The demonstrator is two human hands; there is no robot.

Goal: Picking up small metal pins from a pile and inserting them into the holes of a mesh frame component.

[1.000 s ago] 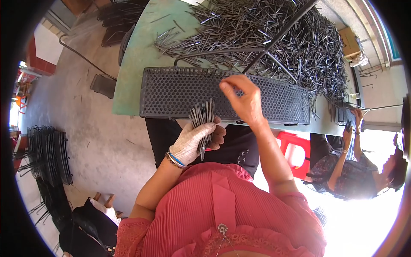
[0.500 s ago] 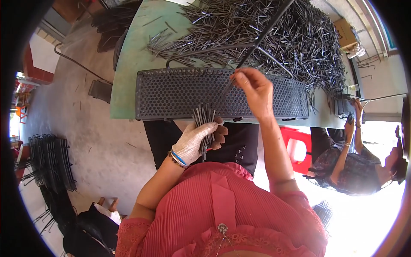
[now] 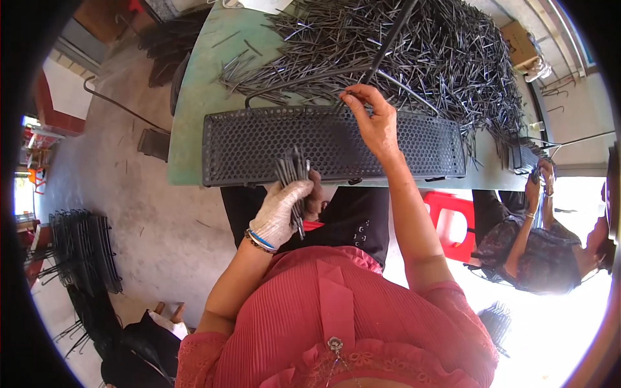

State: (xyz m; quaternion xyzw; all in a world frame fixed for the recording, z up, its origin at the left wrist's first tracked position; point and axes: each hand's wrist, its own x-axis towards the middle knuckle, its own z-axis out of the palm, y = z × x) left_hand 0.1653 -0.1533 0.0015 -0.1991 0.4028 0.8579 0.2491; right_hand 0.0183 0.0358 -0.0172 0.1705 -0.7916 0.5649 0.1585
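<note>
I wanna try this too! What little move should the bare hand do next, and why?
Maybe the right hand should lower whatever its fingers seem to pinch onto the far edge of the black rack: they're closed together right by it, while the gloved left hand holds a bundle of thin strips.

Near frame centre, your left hand [image 3: 283,208] hides the strip bundle's [image 3: 292,167] middle; the top edge crops the dark pile [image 3: 446,77].
</note>
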